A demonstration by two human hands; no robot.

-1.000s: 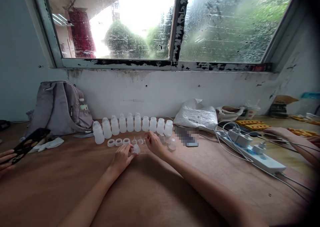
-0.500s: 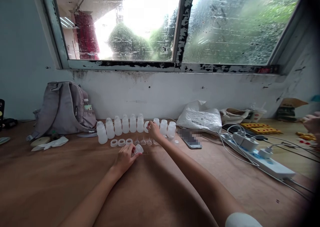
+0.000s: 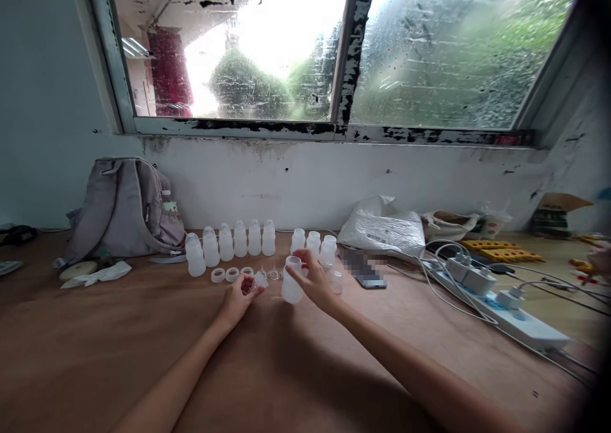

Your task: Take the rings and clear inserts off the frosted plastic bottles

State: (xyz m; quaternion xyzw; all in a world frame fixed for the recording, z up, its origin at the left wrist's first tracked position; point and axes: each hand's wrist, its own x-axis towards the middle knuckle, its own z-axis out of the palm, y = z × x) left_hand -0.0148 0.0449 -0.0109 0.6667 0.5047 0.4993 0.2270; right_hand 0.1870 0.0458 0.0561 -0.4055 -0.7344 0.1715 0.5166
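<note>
Open bottle [image 3: 292,288] upright in right hand [image 3: 309,274], fingers curled partway round it, in front of the rows on the worktop [image 3: 267,369]. Left hand [image 3: 238,296] pinches a small clear cup-like piece [image 3: 260,280], fingertips nearly closed. Capped bottles [image 3: 240,239] stand behind, left; uncapped bottles [image 3: 313,242] behind, right. White rings [image 3: 217,275] and clear teats [image 3: 273,274] lie between (bottle and hands block some). Phone [image 3: 375,281] right of these, silver bag [image 3: 386,232] behind it; power strip [image 3: 525,325] and cables farther right, grey backpack [image 3: 126,210] far left.
</note>
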